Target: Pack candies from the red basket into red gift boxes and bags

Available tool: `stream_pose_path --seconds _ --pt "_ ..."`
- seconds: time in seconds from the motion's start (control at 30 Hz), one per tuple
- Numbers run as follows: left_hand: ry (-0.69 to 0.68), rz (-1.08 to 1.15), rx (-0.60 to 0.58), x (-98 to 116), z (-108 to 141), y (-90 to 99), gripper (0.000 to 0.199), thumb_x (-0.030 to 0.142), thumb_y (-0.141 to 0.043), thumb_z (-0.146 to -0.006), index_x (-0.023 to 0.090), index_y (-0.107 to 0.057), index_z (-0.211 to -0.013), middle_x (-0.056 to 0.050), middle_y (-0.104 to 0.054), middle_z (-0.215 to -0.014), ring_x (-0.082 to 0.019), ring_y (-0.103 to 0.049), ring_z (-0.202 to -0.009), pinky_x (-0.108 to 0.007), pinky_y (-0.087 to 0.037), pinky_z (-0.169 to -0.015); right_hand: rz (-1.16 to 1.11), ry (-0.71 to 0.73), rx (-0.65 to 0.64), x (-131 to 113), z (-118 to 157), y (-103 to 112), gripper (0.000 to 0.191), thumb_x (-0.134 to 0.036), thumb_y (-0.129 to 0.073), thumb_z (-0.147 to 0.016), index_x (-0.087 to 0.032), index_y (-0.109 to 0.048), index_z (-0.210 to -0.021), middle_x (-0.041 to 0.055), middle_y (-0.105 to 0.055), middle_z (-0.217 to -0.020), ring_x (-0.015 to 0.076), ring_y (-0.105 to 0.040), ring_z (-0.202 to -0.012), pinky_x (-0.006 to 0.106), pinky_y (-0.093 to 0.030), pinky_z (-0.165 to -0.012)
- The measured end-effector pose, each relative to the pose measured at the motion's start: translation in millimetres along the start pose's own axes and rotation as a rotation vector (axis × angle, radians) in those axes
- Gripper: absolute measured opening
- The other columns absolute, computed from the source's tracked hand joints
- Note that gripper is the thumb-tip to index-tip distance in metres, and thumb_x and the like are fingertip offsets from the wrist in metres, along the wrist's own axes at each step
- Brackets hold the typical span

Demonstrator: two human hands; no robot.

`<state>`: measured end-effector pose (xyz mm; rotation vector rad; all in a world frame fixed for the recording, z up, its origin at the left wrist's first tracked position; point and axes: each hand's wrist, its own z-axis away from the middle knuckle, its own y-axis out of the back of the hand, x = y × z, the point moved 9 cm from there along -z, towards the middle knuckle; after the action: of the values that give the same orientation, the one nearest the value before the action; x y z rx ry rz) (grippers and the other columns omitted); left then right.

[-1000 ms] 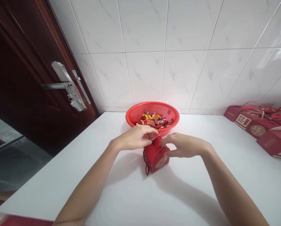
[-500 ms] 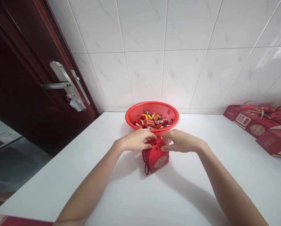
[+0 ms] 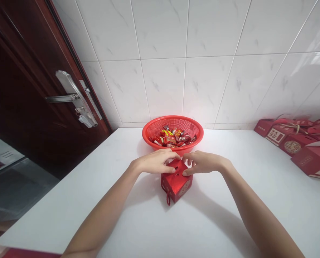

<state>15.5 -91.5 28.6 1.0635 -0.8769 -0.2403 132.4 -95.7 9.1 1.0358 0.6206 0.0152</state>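
A small red gift box with a round gold emblem stands on the white table in front of me. Two holes show in its top, and a twisted red cord loop hangs down its left side. From the left, my left hand bends its fingers around the top flap, thumb on the near face. My right hand grips the same top from the right, its thumb pressed beside the holes. The fingertips behind the flap are partly hidden.
A red plastic basket with wrapped sweets stands just behind the box, near the tiled wall. Several red gift boxes are grouped at the right. A dark wooden door with a metal handle is at the left.
The top of the box now leans back from me and shows more of its near slope. Both hands have shifted slightly with it, staying on the flaps.
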Motion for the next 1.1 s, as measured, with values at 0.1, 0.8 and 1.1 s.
stream_pose_path --seconds 0.1,0.8,1.1 --pt "-0.036 0.039 -0.054 -2.8 -2.7 -6.1 0.058 0.037 -0.066 -0.086 0.022 -0.056 -0.141 -0.009 -0.06 -0.12 -0.023 -0.06 -0.1 -0.029 -0.047 -0.078 -0.013 0.007 -0.028 2.0 -2.1 -2.3 0.048 -0.051 -0.073 -0.083 -0.021 -0.064 -0.119 0.0128 -0.068 -0.121 0.0313 -0.066 -0.105 0.037 -0.053 -0.074" --pt "0.086 -0.184 -0.06 28.7 11.6 -20.0 0.065 0.067 -0.071 -0.074 0.025 -0.059 -0.123 -0.005 -0.065 -0.109 -0.029 -0.061 -0.101 -0.033 -0.045 -0.076 -0.107 0.05 -0.107 8.5 -4.9 -5.5 0.085 -0.057 -0.082 -0.071 -0.023 -0.054 -0.143 0.0134 -0.057 -0.143 0.0312 -0.063 -0.12 0.038 -0.052 -0.095" --pt "0.02 -0.117 -0.072 34.6 12.3 -19.6 0.053 0.06 -0.079 -0.07 0.023 -0.063 -0.105 -0.003 -0.066 -0.099 -0.025 -0.061 -0.089 -0.029 -0.039 -0.063 -0.195 0.148 -0.192 15.5 -18.2 -16.4 0.065 -0.065 -0.083 -0.065 -0.021 -0.073 -0.111 0.0069 -0.072 -0.114 0.0277 -0.065 -0.106 0.036 -0.051 -0.093"
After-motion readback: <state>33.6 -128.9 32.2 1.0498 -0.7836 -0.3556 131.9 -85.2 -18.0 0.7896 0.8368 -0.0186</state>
